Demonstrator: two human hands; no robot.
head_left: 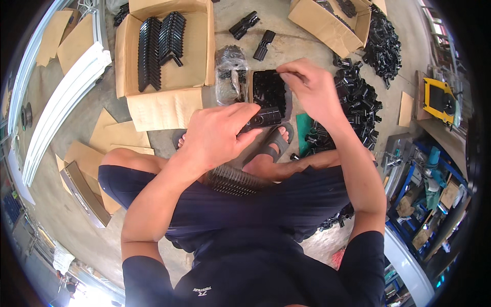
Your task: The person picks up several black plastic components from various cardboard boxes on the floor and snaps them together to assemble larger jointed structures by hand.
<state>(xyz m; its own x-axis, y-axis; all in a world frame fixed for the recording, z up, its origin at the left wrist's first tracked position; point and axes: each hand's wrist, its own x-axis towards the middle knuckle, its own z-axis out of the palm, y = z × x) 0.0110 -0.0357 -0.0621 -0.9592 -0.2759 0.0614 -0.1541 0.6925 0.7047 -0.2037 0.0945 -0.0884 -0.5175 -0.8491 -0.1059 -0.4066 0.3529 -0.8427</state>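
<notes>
At the centre of the frame, left hand [217, 130] gripping a black part [267, 117], right hand [311, 84] curled near small box [251, 88], its hold impossible to tell.

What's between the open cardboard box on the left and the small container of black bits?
In the head view, a clear plastic bag lies between the cardboard box and the small container.

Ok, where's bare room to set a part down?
Floor between the nearer loose black part and upper-right carton; also inside the left carton, right of its stacked parts. Crowded: the black heap by your right hand.
</notes>
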